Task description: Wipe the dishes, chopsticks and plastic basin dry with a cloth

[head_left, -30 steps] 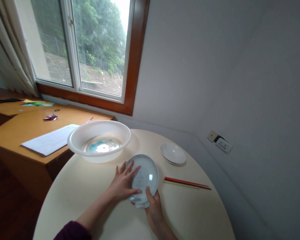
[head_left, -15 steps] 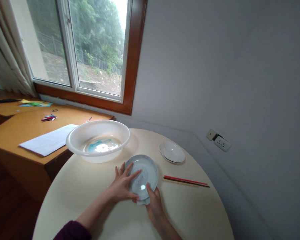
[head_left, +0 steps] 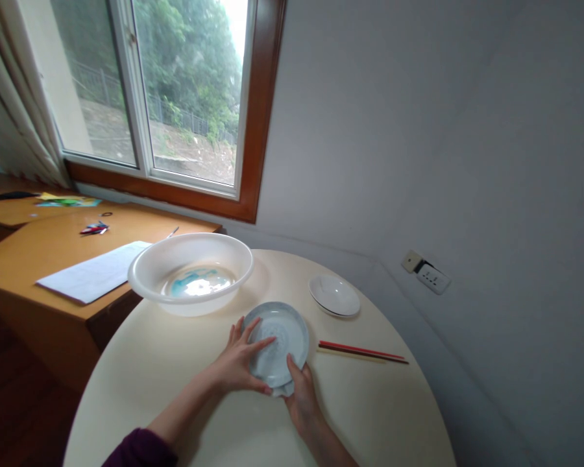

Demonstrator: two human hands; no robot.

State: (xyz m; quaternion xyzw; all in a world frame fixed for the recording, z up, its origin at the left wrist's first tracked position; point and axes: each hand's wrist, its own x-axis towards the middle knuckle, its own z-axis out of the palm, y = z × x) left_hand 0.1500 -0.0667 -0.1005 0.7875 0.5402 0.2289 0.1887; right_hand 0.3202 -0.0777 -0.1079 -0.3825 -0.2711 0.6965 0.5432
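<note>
A pale grey-blue round plate [head_left: 285, 324] is between my two hands over the round table [head_left: 243, 434]. My left hand [head_left: 238, 363] spans its left side: spread fingers lie over the rim and face, with the thumb at the near edge. My right hand [head_left: 302, 395] grips the lower right rim, thumb on top and the other fingers mostly hidden beneath. A pale, cloth-like piece [head_left: 283, 390] sticks out under the near rim; most of it is hidden by the plate.
A large translucent basin [head_left: 141, 266] stands at the back left. White dishes [head_left: 335, 295], seemingly stacked, sit near the wall. Red, dark and pale chopsticks [head_left: 363, 351] lie on the right. A wooden desk [head_left: 141, 220] with paper [head_left: 92, 272] adjoins the table's left side.
The plate has tilted slightly, and the bright glint on its face is gone. My left index finger has shifted a little nearer to me. Both hands remain on the plate.
</note>
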